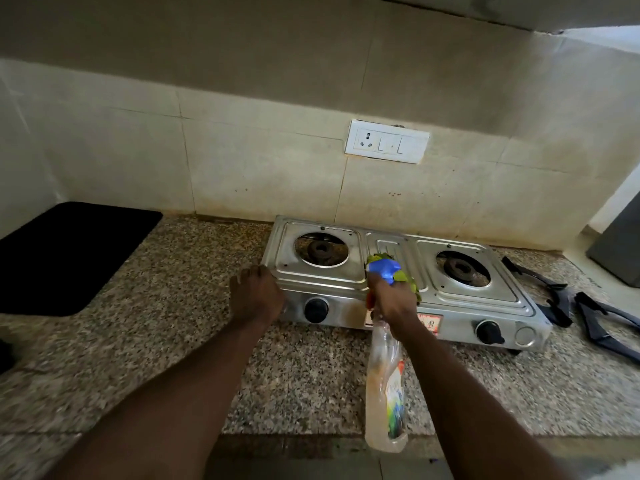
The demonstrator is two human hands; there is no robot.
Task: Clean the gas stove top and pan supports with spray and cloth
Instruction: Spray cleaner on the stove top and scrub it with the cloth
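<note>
The left hand's [255,299] fingers curl over the near-left corner of the steel two-burner gas stove [353,268]. The right hand's [393,303] fingers grip the clear blue-nozzled spray bottle [386,393], with a green cloth [412,285] bunched against them. Dark pan supports [554,313] lie well right of those fingers on the speckled worktop [194,306].

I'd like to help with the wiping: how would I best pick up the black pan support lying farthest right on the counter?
Come down from above, reaching in from the near side, and pinch one thin bar of the pan support. It lies flat on the counter, clear of the stove, and its open frame likely leaves gaps for fingers.
</note>
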